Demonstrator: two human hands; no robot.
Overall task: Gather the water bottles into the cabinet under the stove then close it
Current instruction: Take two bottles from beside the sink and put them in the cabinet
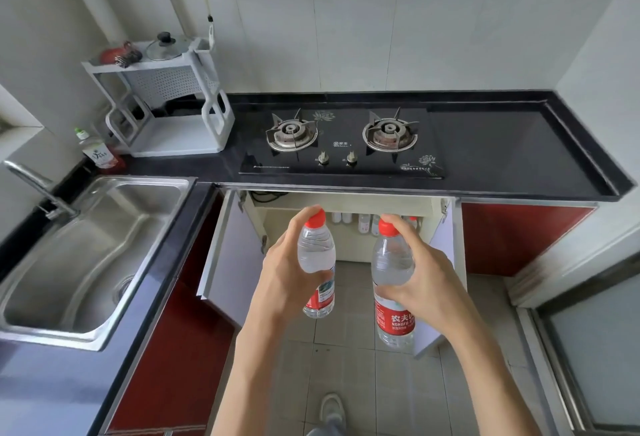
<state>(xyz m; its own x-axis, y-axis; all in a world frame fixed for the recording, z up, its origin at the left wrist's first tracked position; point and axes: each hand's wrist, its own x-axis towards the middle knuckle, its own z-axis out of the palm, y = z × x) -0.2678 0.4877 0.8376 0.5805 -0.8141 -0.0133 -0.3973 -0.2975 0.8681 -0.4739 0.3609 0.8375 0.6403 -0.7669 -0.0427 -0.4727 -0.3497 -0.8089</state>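
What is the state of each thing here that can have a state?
left hand: grips the left bottle
right hand: grips the right bottle
left bottle: capped, in the air
right bottle: capped, in the air
cabinet doors: both open
stove: no flame visible

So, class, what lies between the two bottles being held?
Nothing. The head view shows a bare gap between the left bottle and right bottle, with floor tiles below.
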